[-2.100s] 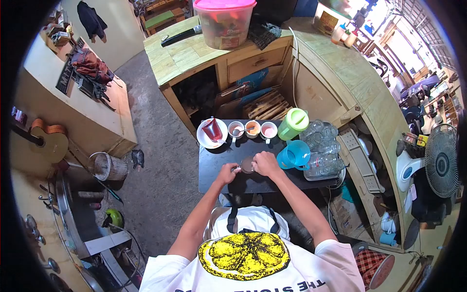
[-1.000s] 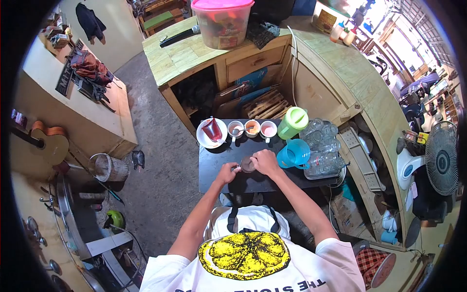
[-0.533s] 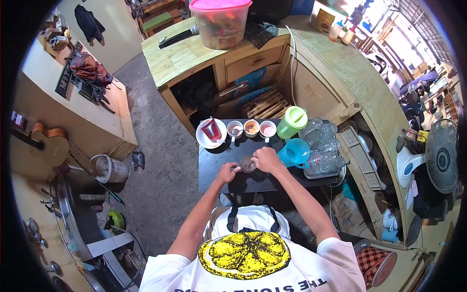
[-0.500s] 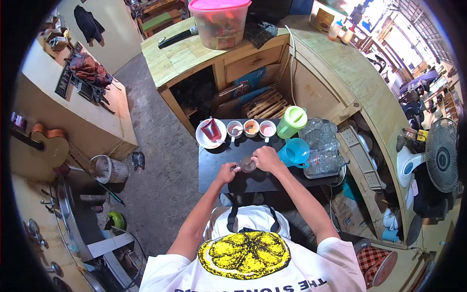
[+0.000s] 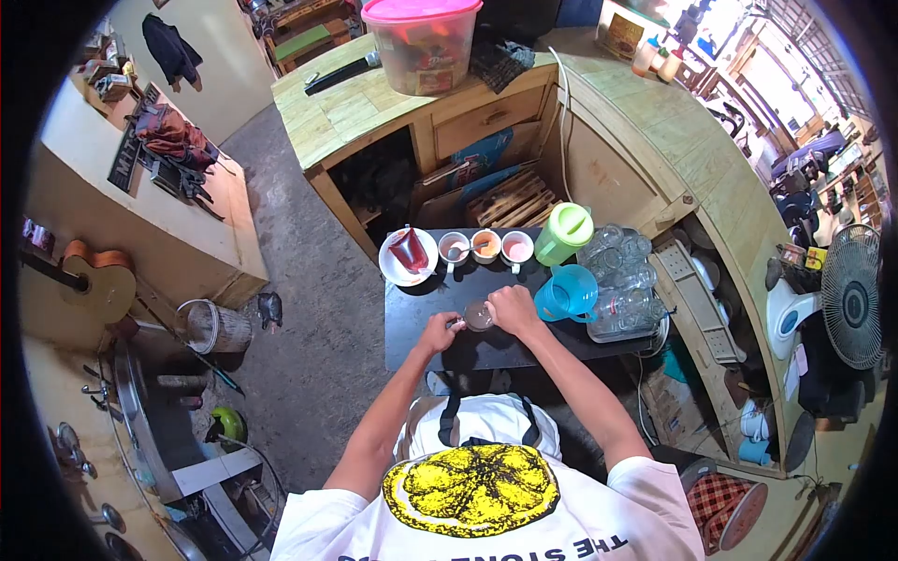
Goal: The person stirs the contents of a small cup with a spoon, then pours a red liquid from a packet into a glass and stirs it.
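Over the low black table (image 5: 412,351), a small clear glass mug (image 5: 479,316) sits between my two hands. My left hand (image 5: 438,332) is closed at its left side, where a handle seems to be. Closed fingers of my right hand (image 5: 513,310) press against the mug's right side and rim. Beyond them stand a white bowl (image 5: 429,272) with a packet of dark red liquid (image 5: 409,252) and three white cups: a left cup (image 5: 454,263), a middle cup (image 5: 485,260) with a spoon across it, and a right cup (image 5: 516,266).
Right of my hands are a blue pitcher (image 5: 567,293), a lidded green pitcher (image 5: 564,234) and a tray of several clear glasses (image 5: 620,323). A wooden counter (image 5: 636,122) curves around the table, bearing a pink-lidded tub (image 5: 423,47). A fan (image 5: 853,297) stands at far right.
The view has shifted very slightly. Both hands keep their hold on the glass mug, with little visible movement.
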A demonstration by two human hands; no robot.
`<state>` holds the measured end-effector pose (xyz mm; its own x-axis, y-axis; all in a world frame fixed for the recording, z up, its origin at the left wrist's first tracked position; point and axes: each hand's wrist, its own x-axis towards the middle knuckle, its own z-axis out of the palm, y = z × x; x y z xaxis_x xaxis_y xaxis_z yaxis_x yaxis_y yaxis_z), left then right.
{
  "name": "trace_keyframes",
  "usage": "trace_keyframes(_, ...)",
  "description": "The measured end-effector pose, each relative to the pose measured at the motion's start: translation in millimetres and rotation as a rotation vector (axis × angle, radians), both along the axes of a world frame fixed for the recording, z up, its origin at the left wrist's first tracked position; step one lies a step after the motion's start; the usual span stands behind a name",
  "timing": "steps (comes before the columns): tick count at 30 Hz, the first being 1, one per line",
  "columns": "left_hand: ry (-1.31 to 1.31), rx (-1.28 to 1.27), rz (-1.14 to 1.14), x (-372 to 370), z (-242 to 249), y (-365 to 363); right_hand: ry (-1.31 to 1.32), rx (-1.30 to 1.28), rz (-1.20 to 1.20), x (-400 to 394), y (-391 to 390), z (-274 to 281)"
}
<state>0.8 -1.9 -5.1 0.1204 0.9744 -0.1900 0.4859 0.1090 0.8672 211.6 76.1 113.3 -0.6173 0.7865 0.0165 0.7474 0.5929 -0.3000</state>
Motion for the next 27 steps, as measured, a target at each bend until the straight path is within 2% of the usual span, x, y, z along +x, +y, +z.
trace_keyframes(3, 0.015, -0.024, -0.008, 0.4, 1.4, 1.3, -0.032, -0.015, -0.013, 1.5, -4.7, 3.0)
trace_keyframes(6, 0.025, -0.056, -0.010, 0.1, 12.2, 0.8, 0.118, -0.068, 0.024, 0.1, -5.1, 0.0)
trace_keyframes(9, 0.023, -0.035, -0.009, -0.1, 17.1, 1.5, 0.158, -0.074, -0.119, -3.7, -4.3, -1.2)
trace_keyframes(12, 0.021, -0.014, -0.009, 3.0, 8.1, -0.2, 0.005, 0.010, -0.092, -0.7, -1.0, -0.6)
trace_keyframes(15, 0.025, -0.029, -0.007, -0.4, 5.0, 0.7, -0.033, -0.040, -0.039, 1.7, -3.8, 1.6)
trace_keyframes(18, 0.001, -0.045, -0.011, 1.3, 4.9, 1.6, 0.119, -0.094, 0.003, -0.2, -6.1, 0.0)
trace_keyframes(21, 0.005, -0.026, 0.006, 0.7, 5.8, -0.2, 0.106, 0.002, -0.077, -4.7, -5.7, 1.1)
trace_keyframes(24, 0.005, -0.028, 0.020, 1.6, 8.4, -1.3, -0.094, -0.033, -0.072, -3.4, -5.7, 7.2)
trace_keyframes(27, -0.005, -0.026, 0.012, 1.3, 8.8, 0.0, 0.028, -0.049, -0.024, -3.1, -7.4, 5.5)
